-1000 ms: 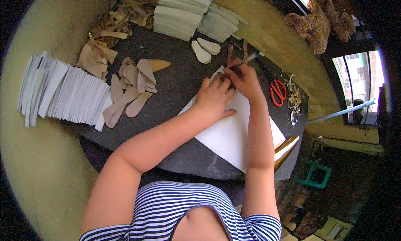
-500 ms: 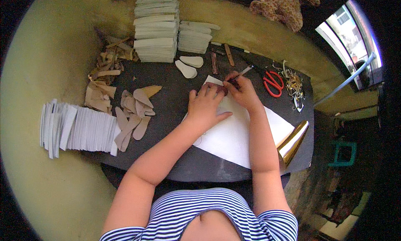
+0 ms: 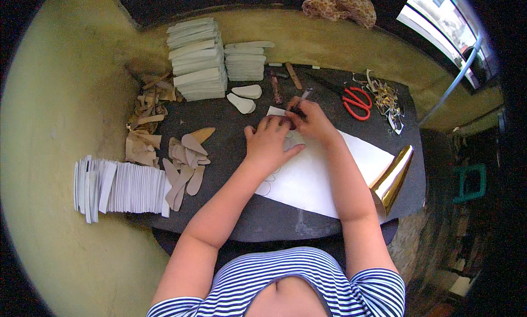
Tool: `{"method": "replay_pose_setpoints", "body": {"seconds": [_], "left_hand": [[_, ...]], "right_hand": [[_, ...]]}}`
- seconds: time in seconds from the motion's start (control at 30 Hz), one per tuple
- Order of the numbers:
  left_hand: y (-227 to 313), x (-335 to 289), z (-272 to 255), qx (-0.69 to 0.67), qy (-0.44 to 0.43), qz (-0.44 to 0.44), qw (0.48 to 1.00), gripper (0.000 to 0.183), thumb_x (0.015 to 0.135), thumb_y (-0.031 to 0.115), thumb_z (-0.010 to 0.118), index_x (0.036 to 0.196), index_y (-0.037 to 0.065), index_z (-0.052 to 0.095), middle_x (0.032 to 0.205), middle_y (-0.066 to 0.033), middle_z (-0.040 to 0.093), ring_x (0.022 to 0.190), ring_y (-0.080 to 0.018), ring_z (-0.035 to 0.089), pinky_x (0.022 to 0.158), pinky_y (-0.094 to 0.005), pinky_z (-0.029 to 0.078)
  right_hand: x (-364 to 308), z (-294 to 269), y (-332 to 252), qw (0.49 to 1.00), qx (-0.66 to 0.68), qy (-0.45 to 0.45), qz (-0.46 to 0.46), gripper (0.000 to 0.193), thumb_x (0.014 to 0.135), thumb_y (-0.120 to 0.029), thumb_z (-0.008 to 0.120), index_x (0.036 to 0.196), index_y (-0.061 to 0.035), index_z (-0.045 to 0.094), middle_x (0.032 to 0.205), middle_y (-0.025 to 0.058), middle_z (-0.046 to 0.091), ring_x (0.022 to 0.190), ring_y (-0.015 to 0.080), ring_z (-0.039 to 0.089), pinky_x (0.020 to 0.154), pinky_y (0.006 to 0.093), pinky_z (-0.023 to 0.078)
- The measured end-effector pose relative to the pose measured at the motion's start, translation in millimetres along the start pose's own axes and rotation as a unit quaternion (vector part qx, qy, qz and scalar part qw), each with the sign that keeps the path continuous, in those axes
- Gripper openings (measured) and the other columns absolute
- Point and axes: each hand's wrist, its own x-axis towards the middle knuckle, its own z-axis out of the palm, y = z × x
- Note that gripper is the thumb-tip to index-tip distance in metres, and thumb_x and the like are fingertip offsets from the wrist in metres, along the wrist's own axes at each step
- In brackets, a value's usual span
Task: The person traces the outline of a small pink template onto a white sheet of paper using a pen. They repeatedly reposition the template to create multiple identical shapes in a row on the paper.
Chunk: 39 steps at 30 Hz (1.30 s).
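My left hand lies flat with spread fingers on a white sheet, holding it down. Something dark shows partly at its fingertips; its shape is hidden. Just right of those fingertips, my right hand is closed round a pen, near the sheet's far end. The pen's tip is hidden by the fingers. Curved outlines are drawn along the sheet's left edge, partly covered by my left hand and wrist. The sheet's right end curls up into a roll with a shiny gold underside.
Red-handled scissors and trimmings lie at the right back. White insole-shaped pieces, tall white stacks and a brown stick are at the back. Brown cut pieces and a white row occupy the left.
My right hand has shifted slightly closer to the left fingertips, and the pen stands more upright. My left hand stays flat on the sheet. The whole view has shifted a little.
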Motion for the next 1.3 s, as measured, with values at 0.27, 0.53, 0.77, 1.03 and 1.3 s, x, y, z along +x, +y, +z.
{"method": "replay_pose_setpoints", "body": {"seconds": [0.27, 0.53, 0.77, 1.03, 1.3], "left_hand": [[-2, 0, -4, -0.013, -0.005, 0.003, 1.000, 0.066, 0.078, 0.061, 0.058, 0.125, 0.016, 0.053, 0.131, -0.0125, 0.047, 0.124, -0.0307, 0.041, 0.089, -0.0587, 0.033], [-7, -1, 5, -0.003, 0.058, 0.003, 0.998, 0.050, 0.075, 0.050, 0.066, 0.114, 0.019, 0.059, 0.116, -0.0042, 0.053, 0.118, -0.0252, 0.044, 0.080, -0.0492, 0.033], [-6, 2, 5, -0.013, 0.014, 0.004, 1.000, 0.056, 0.078, 0.052, 0.062, 0.124, 0.021, 0.053, 0.127, -0.0063, 0.049, 0.123, -0.0282, 0.042, 0.085, -0.0567, 0.034], [-9, -3, 16, -0.026, 0.090, 0.014, 0.995, 0.047, 0.076, 0.039, 0.068, 0.117, 0.018, 0.055, 0.118, -0.0040, 0.050, 0.118, -0.0228, 0.044, 0.082, -0.0512, 0.034], [-6, 1, 12, -0.012, 0.041, -0.004, 0.999, 0.054, 0.077, 0.043, 0.066, 0.123, 0.019, 0.052, 0.123, -0.0051, 0.049, 0.121, -0.0252, 0.043, 0.083, -0.0565, 0.036]], "right_hand": [[-6, -8, 2, 1.000, 0.016, -0.003, 0.024, 0.007, 0.084, -0.002, 0.062, 0.088, -0.0006, 0.056, 0.080, 0.0124, 0.062, 0.072, 0.0194, 0.058, 0.067, 0.0326, 0.047], [-8, -10, -6, 0.998, 0.027, -0.008, 0.057, 0.008, 0.083, -0.004, 0.063, 0.087, -0.0004, 0.056, 0.075, 0.0139, 0.061, 0.068, 0.0199, 0.058, 0.065, 0.0327, 0.047], [-17, -4, 3, 0.997, -0.019, 0.078, 0.019, 0.009, 0.082, -0.006, 0.064, 0.086, -0.0017, 0.057, 0.074, 0.0123, 0.060, 0.065, 0.0199, 0.057, 0.062, 0.0316, 0.046], [-28, 9, -13, 0.990, -0.051, 0.113, 0.067, 0.011, 0.084, -0.010, 0.063, 0.087, -0.0010, 0.057, 0.080, 0.0173, 0.065, 0.074, 0.0345, 0.064, 0.067, 0.0383, 0.050], [-34, 8, -14, 0.990, -0.040, 0.115, 0.071, 0.009, 0.085, -0.008, 0.062, 0.085, -0.0005, 0.057, 0.082, 0.0170, 0.064, 0.077, 0.0330, 0.064, 0.069, 0.0381, 0.049]]}}
